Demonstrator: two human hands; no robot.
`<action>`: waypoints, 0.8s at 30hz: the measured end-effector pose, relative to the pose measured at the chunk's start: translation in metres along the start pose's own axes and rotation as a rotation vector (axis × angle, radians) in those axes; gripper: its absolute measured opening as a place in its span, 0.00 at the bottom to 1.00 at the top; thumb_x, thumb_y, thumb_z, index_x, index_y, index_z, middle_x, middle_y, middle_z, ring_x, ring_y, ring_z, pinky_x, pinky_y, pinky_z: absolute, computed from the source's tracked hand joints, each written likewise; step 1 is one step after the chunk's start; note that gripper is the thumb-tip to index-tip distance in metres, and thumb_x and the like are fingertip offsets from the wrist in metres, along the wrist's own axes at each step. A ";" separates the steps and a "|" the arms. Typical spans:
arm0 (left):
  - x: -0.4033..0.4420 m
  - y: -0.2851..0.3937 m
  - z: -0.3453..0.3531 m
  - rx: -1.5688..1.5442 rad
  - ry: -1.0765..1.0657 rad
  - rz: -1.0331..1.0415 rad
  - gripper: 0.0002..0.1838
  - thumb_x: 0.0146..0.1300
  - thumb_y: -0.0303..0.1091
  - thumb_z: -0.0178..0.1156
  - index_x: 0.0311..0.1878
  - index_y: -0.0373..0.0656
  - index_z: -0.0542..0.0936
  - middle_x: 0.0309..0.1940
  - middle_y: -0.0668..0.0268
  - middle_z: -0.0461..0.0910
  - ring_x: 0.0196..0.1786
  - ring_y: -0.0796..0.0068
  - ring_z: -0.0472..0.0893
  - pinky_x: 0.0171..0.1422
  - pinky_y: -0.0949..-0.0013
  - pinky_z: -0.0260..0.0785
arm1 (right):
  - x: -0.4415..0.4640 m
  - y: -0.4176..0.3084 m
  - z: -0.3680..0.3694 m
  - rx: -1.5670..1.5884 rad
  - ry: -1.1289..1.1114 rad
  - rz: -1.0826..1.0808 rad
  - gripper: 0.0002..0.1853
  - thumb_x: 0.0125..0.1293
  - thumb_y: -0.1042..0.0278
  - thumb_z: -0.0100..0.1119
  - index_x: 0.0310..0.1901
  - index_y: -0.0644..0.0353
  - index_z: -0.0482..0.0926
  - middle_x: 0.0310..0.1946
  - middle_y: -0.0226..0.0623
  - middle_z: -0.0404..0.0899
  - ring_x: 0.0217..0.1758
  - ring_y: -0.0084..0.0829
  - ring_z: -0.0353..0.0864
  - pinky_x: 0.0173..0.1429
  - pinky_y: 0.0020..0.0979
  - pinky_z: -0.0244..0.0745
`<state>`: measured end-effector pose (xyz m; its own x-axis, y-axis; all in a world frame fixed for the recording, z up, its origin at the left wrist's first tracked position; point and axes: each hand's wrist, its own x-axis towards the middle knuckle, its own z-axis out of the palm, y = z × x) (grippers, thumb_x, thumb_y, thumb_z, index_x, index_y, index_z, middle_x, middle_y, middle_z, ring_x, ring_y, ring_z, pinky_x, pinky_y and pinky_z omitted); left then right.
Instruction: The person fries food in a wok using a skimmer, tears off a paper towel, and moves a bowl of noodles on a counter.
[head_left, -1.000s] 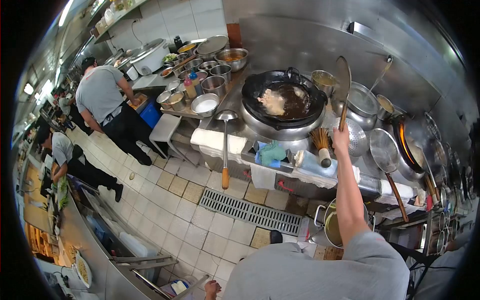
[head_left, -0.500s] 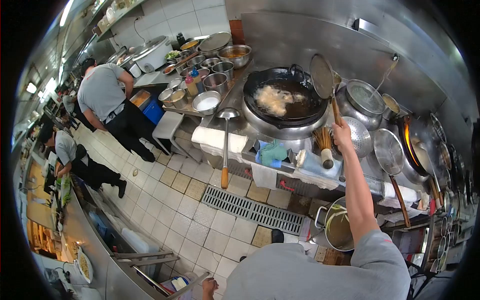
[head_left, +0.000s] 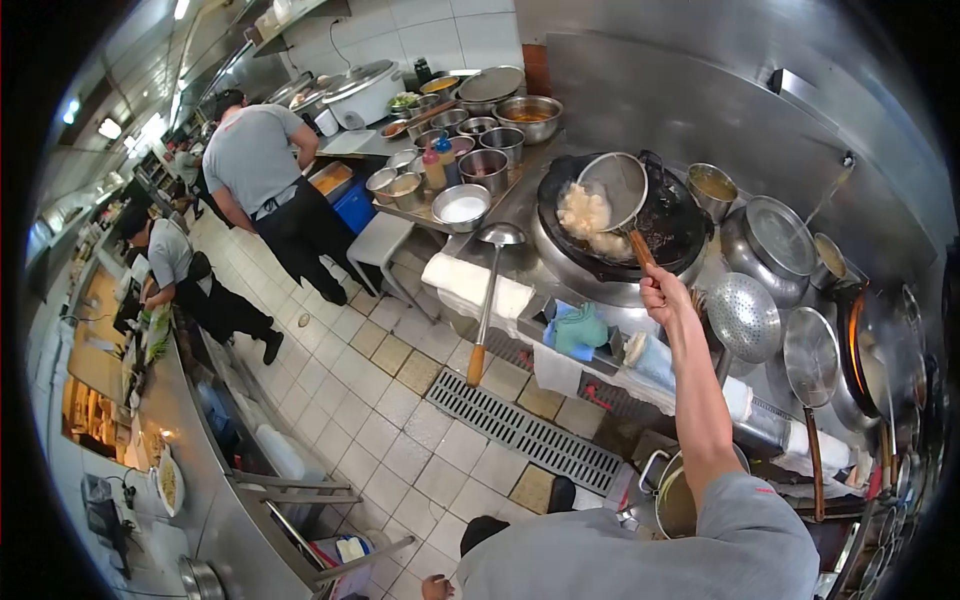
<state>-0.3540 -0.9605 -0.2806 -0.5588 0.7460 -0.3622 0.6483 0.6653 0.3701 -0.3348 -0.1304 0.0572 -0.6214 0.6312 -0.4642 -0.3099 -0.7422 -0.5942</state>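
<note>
My right hand (head_left: 665, 292) is closed around the wooden handle of a round mesh strainer (head_left: 622, 185). The strainer is tilted over the black wok (head_left: 685, 232), its rim against a clump of pale frying pieces (head_left: 582, 210). Whether any pieces rest in the mesh I cannot tell. Dark oil shows in the wok around them. At the bottom edge, my left hand (head_left: 437, 587) hangs low beside my body, away from the stove. It is partly cut off, and how its fingers are set is unclear.
Left of the wok lies a long-handled ladle (head_left: 490, 300) across a folded white towel (head_left: 478, 285). A perforated skimmer (head_left: 743, 318) and a second strainer (head_left: 810, 350) lie to the right. A stockpot (head_left: 680, 500) stands by my right side. Two people work at left.
My right hand has brought the strainer from upright beside the wok's right edge to over the wok, tilted at the frying pieces. The camera view has shifted.
</note>
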 end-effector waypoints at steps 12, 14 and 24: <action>0.031 0.006 -0.034 -0.770 -0.095 -0.704 0.15 0.52 0.31 0.50 0.42 0.33 0.74 0.25 0.57 0.78 0.29 0.65 0.79 0.30 0.68 0.70 | -0.082 0.001 0.050 -0.640 0.046 -0.392 0.21 0.58 0.71 0.51 0.54 0.48 0.66 0.15 0.23 0.59 0.10 0.13 0.51 0.11 0.18 0.43; 0.047 0.035 -0.079 -1.049 0.041 -0.900 0.15 0.50 0.26 0.50 0.42 0.32 0.72 0.21 0.58 0.76 0.23 0.68 0.77 0.24 0.70 0.69 | -0.083 -0.010 0.038 -0.414 0.015 -0.313 0.20 0.58 0.72 0.51 0.54 0.48 0.66 0.16 0.24 0.60 0.10 0.13 0.51 0.10 0.17 0.43; 0.057 -0.003 -0.089 -1.070 0.027 -0.911 0.15 0.47 0.21 0.51 0.42 0.33 0.70 0.18 0.60 0.74 0.17 0.70 0.76 0.17 0.70 0.69 | -0.064 -0.043 -0.003 -0.600 0.378 -0.527 0.05 0.59 0.71 0.49 0.33 0.53 0.63 0.16 0.25 0.58 0.10 0.13 0.51 0.09 0.18 0.43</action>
<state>-0.4338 -0.9179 -0.2261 -0.5815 0.0392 -0.8126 -0.6374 0.5987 0.4851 -0.2790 -0.1380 0.1107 -0.1921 0.9689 -0.1558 0.0072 -0.1574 -0.9875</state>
